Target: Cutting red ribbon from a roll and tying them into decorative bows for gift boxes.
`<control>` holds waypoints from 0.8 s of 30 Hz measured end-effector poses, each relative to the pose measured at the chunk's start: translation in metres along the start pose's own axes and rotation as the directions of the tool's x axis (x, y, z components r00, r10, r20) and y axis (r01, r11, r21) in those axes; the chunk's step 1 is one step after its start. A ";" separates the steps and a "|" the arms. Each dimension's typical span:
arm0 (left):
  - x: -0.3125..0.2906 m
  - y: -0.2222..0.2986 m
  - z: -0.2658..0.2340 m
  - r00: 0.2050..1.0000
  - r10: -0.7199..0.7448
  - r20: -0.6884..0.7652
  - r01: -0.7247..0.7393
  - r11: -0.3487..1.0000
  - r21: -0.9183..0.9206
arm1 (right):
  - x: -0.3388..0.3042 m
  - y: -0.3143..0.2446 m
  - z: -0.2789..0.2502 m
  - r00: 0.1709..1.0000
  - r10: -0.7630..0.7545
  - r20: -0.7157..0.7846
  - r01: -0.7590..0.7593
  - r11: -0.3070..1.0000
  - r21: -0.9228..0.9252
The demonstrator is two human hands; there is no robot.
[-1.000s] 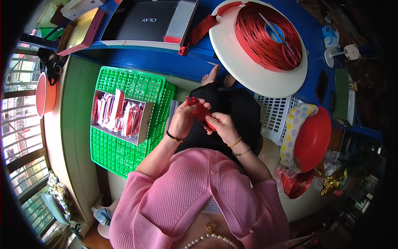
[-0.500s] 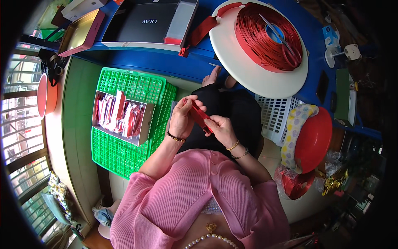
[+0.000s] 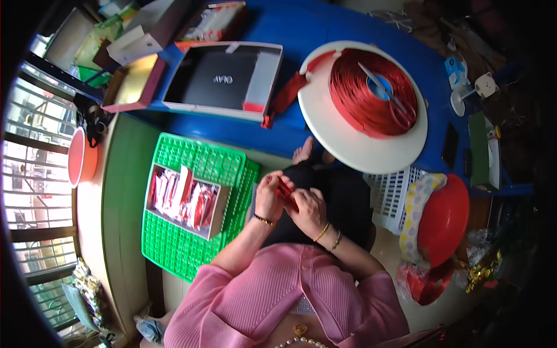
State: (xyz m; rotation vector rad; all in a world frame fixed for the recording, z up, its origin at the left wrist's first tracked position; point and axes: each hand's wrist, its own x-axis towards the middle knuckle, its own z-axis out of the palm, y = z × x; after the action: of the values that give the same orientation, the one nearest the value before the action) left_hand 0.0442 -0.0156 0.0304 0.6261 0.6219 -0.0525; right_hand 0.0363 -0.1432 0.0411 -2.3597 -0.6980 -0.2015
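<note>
A folded piece of red ribbon is held over my lap, mostly covered by my fingers. My left hand grips its far left end, and my right hand is closed on its nearer right end, back of the hand up. On the blue table ahead, a large roll of red ribbon lies on a white round disc. Scissors with red handles rest across the roll. To my left, an open box full of small clear-wrapped red pieces sits on an upturned green basket.
A shallow black-lined box and a pink-edged box stand on the blue table. To my right are a white basket, a red basin with a dotted cloth, and another plastic-wrapped red roll.
The view has tilted, so everything sits lower in the picture. My right hand has closed in toward my left and turned over the ribbon, which is now more hidden.
</note>
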 end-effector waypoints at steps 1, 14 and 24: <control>0.001 0.002 0.002 1.000 -0.010 -0.028 0.010 1.000 -0.008 | 0.001 0.002 0.001 1.000 -0.011 -0.006 0.011 1.000 0.014; 0.121 0.171 0.063 0.557 0.685 0.469 -0.536 -0.134 0.833 | 0.049 0.011 -0.044 0.970 0.121 -0.210 -0.046 0.943 0.329; 0.194 0.198 0.079 0.910 0.385 0.153 -0.056 -0.251 0.966 | 0.032 0.021 -0.048 0.969 0.164 -0.183 -0.099 0.942 0.320</control>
State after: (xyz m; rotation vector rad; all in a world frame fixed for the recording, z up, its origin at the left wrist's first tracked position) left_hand 0.2897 0.1277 0.0767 2.5042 0.5430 -0.1308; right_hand 0.0762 -0.1739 0.0764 -2.0401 -0.4328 -0.2551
